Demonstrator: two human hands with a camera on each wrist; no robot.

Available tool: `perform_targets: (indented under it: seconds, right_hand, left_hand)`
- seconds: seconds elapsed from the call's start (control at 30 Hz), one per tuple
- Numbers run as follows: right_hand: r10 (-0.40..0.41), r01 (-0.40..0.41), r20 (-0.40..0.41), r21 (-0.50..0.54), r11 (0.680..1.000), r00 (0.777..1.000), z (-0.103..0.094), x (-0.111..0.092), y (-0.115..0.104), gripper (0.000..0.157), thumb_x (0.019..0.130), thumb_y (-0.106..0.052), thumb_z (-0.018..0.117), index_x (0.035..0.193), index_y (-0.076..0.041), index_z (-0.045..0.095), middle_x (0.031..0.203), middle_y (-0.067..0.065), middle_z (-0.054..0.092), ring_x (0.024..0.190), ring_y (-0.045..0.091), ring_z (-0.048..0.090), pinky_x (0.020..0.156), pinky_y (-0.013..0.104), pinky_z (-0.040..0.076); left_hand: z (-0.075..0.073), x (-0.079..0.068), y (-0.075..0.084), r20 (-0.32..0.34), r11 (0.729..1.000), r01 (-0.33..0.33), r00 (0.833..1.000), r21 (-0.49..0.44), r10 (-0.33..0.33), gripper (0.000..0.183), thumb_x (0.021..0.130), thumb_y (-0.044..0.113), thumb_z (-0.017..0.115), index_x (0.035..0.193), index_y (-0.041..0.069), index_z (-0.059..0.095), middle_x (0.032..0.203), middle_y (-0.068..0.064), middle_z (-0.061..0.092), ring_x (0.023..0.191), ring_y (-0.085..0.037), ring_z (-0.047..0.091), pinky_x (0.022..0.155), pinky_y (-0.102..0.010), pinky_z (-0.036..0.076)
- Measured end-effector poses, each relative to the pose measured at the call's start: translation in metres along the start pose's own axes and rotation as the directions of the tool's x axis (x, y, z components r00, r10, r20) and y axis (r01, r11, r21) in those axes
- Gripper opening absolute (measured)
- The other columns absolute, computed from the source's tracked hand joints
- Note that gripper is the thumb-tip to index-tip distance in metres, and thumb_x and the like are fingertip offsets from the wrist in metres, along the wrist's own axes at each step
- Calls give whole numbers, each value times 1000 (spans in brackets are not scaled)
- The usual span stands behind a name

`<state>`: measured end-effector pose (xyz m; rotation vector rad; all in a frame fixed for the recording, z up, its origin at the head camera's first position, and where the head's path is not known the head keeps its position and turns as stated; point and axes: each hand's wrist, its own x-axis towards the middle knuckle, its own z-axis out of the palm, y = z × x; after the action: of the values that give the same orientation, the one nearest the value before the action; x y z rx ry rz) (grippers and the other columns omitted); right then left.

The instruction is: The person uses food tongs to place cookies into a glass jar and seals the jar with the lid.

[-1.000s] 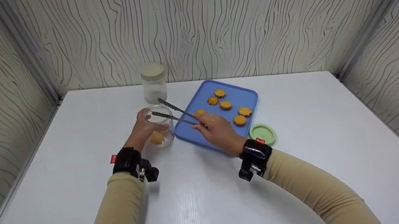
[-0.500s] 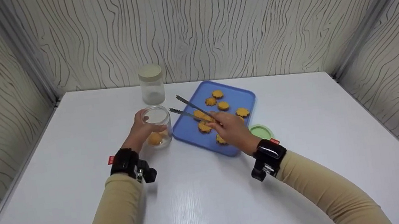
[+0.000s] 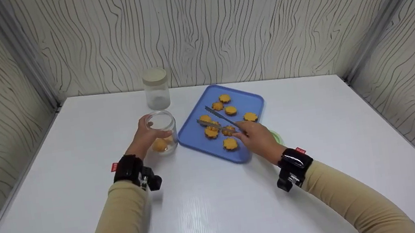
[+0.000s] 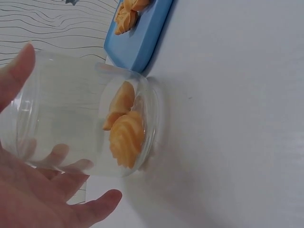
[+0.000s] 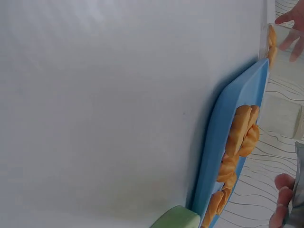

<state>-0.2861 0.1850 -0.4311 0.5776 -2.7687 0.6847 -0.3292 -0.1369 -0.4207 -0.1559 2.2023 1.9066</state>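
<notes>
My left hand [image 3: 143,138] grips a clear, lidless jar [image 3: 172,139] standing on the table. Through its wall in the left wrist view, two golden swirled cookies [image 4: 127,140] show at the bottom. Over the blue tray [image 3: 193,137], my right hand [image 3: 261,140] holds metal tongs [image 3: 221,116] with their arms spread apart. The tong tips hover above a cluster of cookies [image 3: 212,132] at the tray's left side; nothing is seen between them. Several more cookies [image 3: 230,144] lie spread on the tray. Only some right-hand fingers [image 5: 284,194] and part of the tongs appear in the right wrist view.
A second jar [image 3: 157,95] with a pale lid stands behind the open one. Right of the tray lies a green lid [image 3: 277,137], partly hidden by my right hand. The white table [image 3: 211,208] meets a patterned wall [image 3: 219,26] at the back.
My right hand has drawn the tongs from above the jar's mouth rightward to above the tray's cookies. My left hand stays on the jar.
</notes>
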Motion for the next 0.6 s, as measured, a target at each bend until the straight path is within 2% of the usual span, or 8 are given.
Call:
perform_targets:
  seconds: [0.1, 0.23, 0.6]
  right_hand:
    - [61, -61, 43, 6, 998, 997, 0, -2, 5, 44, 95, -21, 63, 127, 8, 58, 120, 25, 62, 111, 38, 59, 95, 48, 46]
    - [102, -103, 67, 14, 995, 993, 0, -5, 8, 44, 96, -20, 62, 128, 9, 57, 120, 24, 62, 111, 38, 58, 95, 48, 46]
    - [132, -133, 73, 6, 991, 989, 2, -6, 12, 40, 95, -18, 64, 127, 6, 59, 115, 20, 65, 106, 34, 61, 91, 47, 48]
  left_hand:
    - [0, 0, -1, 0, 1000, -19, 1000, -3, 19, 94, 81, 9, 74, 152, 6, 13, 155, -22, 19, 142, -33, 20, 116, -42, 15]
    - [-1, 1, -1, 2, 1000, -15, 1000, 2, 15, 95, 81, 9, 74, 152, 7, 12, 155, -21, 19, 143, -33, 19, 116, -42, 14]
    - [0, 3, -3, -8, 999, -41, 999, 1, 41, 93, 80, 8, 74, 151, 5, 14, 154, -23, 20, 142, -35, 19, 116, -42, 15]
